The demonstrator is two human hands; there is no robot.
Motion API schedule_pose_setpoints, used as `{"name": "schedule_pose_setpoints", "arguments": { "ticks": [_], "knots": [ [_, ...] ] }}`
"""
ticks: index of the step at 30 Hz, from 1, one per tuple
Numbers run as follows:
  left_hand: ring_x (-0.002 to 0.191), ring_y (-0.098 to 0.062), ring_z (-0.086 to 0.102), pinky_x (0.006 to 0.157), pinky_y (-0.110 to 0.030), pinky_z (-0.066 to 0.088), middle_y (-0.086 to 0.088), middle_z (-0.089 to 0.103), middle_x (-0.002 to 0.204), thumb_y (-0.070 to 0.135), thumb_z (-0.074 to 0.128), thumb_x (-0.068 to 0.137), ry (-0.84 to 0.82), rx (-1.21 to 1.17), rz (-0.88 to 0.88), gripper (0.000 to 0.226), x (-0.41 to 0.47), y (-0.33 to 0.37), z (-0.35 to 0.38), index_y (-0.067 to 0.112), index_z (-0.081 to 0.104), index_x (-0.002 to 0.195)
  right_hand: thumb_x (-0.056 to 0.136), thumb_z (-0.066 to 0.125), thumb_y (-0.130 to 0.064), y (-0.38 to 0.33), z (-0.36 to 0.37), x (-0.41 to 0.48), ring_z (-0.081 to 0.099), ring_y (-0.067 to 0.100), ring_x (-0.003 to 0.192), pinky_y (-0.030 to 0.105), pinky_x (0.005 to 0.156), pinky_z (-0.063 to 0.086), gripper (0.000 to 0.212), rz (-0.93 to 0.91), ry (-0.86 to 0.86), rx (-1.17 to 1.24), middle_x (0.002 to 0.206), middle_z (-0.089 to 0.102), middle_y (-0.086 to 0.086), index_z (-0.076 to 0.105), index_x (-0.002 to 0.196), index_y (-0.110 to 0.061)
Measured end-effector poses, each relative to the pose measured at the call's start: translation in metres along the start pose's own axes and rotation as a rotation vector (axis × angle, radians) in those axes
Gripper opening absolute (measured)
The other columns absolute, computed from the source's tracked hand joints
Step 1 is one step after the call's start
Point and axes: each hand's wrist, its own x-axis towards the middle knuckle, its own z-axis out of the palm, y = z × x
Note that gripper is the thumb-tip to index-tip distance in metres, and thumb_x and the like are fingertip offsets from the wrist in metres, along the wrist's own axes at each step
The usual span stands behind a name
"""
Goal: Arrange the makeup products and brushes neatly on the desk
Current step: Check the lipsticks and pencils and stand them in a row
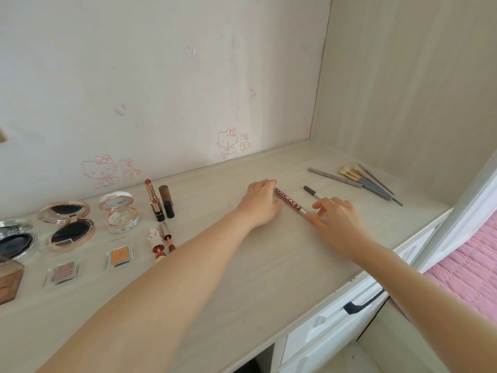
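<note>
A slim dark red cosmetic pencil (289, 200) is lying slantwise on the pale wood-grain desk (269, 265). White capital letters are running along its barrel, spelling the brand name COLORKEY. The word is starting at the pencil's far end and ending toward its near end, so it is reading at a slant from this viewpoint. Any print on the compacts (67, 224) and lipsticks (158, 200) at the left is showing too small to read.
</note>
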Motion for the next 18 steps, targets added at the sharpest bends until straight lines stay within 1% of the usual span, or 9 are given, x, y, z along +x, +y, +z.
{"name": "schedule_pose_setpoints", "arguments": {
  "ticks": [2, 5, 9, 15, 18],
  "knots": [
    [0.140, -0.032, 0.021, 0.114, -0.036, 0.020, -0.011, 0.037, 0.149, 0.028, 0.049, 0.095, -0.031, -0.008, -0.016, 0.057, 0.009, 0.000, 0.001, 0.010, 0.030, 0.146, 0.090, 0.052, -0.053, -0.002, 0.001, 0.000, 0.048, 0.022, 0.105, 0.036, 0.088, 0.045, 0.041, -0.010, -0.007, -0.056, 0.110, 0.057, -0.001, 0.059, 0.115, -0.021],
    [0.138, -0.031, 0.026, 0.113, -0.036, 0.026, -0.011, 0.045, 0.143, 0.028, 0.049, 0.096, -0.060, 0.013, -0.010, 0.053, 0.013, -0.001, 0.002, 0.010, 0.035, 0.144, 0.091, 0.052, -0.049, -0.004, 0.001, -0.001, 0.045, 0.022, 0.107, 0.034, 0.091, 0.042, 0.035, -0.027, -0.027, -0.109, 0.111, 0.053, -0.001, 0.060, 0.113, -0.023],
    [0.134, -0.029, 0.034, 0.110, -0.037, 0.031, -0.012, 0.047, 0.141, 0.021, 0.049, 0.093, -0.027, 0.007, 0.005, 0.049, 0.008, -0.002, 0.002, 0.010, 0.042, 0.140, 0.093, 0.051, -0.042, -0.004, 0.000, -0.003, 0.045, 0.022, 0.107, 0.032, 0.090, 0.042, 0.031, -0.048, -0.011, -0.128, 0.111, 0.053, -0.001, 0.061, 0.114, -0.022],
    [0.131, -0.029, 0.037, 0.106, -0.033, 0.032, -0.011, 0.050, 0.138, 0.014, 0.051, 0.089, 0.014, -0.009, 0.012, 0.051, -0.010, -0.004, -0.005, 0.012, 0.044, 0.139, 0.096, 0.050, -0.038, -0.006, -0.002, -0.011, 0.047, 0.020, 0.101, 0.030, 0.086, 0.042, 0.028, -0.058, 0.006, -0.076, 0.107, 0.057, -0.001, 0.064, 0.110, -0.019],
    [0.124, -0.026, 0.040, 0.100, -0.033, 0.036, -0.010, 0.052, 0.128, 0.012, 0.051, 0.089, 0.076, -0.007, 0.034, 0.046, -0.025, -0.008, -0.009, 0.014, 0.048, 0.135, 0.095, 0.051, -0.036, -0.011, -0.002, -0.017, 0.048, 0.022, 0.100, 0.030, 0.083, 0.042, 0.027, -0.078, 0.031, -0.003, 0.104, 0.060, 0.000, 0.065, 0.109, -0.017]
  ]
}}
